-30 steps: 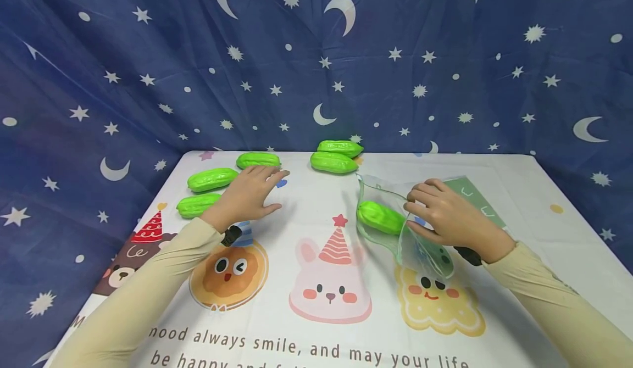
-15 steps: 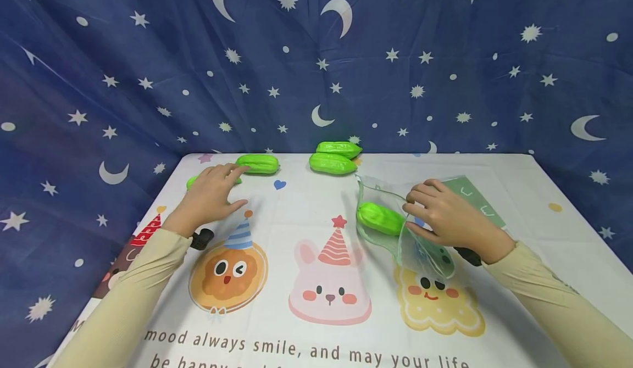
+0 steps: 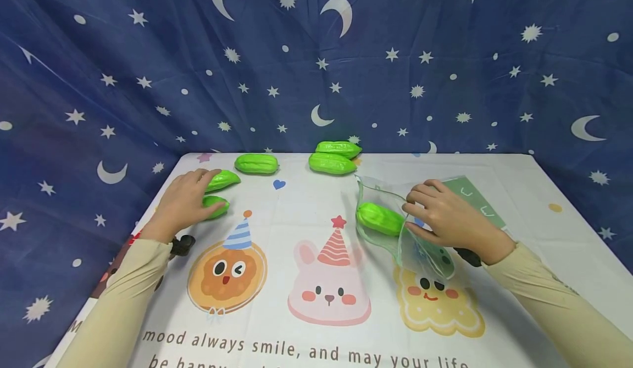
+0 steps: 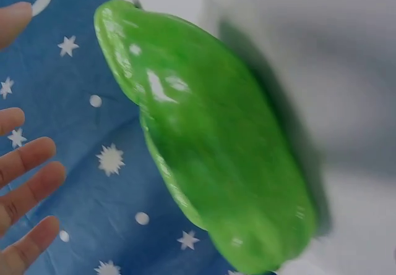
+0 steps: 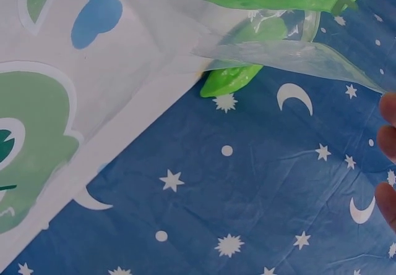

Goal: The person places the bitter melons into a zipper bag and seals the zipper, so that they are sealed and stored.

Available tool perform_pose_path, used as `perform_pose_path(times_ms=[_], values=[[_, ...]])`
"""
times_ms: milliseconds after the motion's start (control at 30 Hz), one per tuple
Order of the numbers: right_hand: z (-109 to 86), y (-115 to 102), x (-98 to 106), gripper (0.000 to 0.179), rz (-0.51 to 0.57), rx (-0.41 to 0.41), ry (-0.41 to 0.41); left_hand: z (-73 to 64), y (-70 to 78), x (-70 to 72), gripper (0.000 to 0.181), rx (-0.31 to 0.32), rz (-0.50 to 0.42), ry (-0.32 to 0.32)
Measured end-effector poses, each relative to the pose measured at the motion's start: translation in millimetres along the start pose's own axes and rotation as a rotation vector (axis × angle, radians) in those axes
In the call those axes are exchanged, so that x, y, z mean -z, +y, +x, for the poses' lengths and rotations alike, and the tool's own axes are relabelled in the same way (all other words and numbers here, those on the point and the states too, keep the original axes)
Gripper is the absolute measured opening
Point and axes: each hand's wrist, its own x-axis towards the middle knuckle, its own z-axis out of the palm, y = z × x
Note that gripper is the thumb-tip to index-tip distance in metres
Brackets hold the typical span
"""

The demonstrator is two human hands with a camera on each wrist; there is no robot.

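Note:
My left hand point(image 3: 184, 200) reaches over two shiny green ribbed toy gourds at the left, the nearer gourd point(image 3: 215, 207) and the farther gourd point(image 3: 222, 180), hiding parts of both. In the left wrist view, spread fingers point(image 4: 37, 185) stand apart from a large green gourd point(image 4: 210, 139). My right hand point(image 3: 445, 214) pinches the rim of a clear, green-printed plastic bag point(image 3: 422, 258), its mouth held apart. One green gourd point(image 3: 379, 218) lies at the bag's mouth. The right wrist view catches fingertips point(image 5: 387, 142) at the end of the bag's edge.
Another green gourd point(image 3: 257, 163) lies at the back left. Two more gourds point(image 3: 332, 163) sit side by side at the back middle. A white cloth point(image 3: 277, 280) with cartoon prints covers the table. Behind it hangs a blue star-and-moon curtain point(image 3: 277, 38).
My left hand has moved left and a little toward me, from beside the back left gourd to the two gourds at the left. The right hand and bag keep their place.

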Motion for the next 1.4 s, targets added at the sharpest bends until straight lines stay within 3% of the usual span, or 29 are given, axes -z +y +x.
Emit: perform_pose_path(times_ms=[133,367,533,800,1100,1400], values=[[1.1,-0.6,0.0,0.05,0.005,-0.005,0.001,-8.6,-8.9,-2.8,0.073,0.023,0.015,-0.004],[1.2,-2.2,-0.6,0.049,0.012,-0.001,0.012,-25.1,-25.7,-7.1,0.075,0.094,0.014,-0.077],[1.6,-2.8,-0.5,0.049,0.013,-0.005,0.016,-31.6,-35.7,-9.7,0.075,0.105,0.015,-0.077],[2.0,-2.6,1.9,0.047,0.009,-0.002,0.022,-34.1,-44.2,-17.2,0.071,0.142,-0.007,-0.14],[0.0,-2.0,1.1,0.05,0.006,-0.012,0.005,-33.6,-47.9,-20.0,0.073,0.185,0.044,-0.218],[-1.1,-2.7,-0.8,0.051,0.001,-0.015,-0.006,-33.7,-48.9,-20.7,0.067,0.155,0.064,-0.207]])
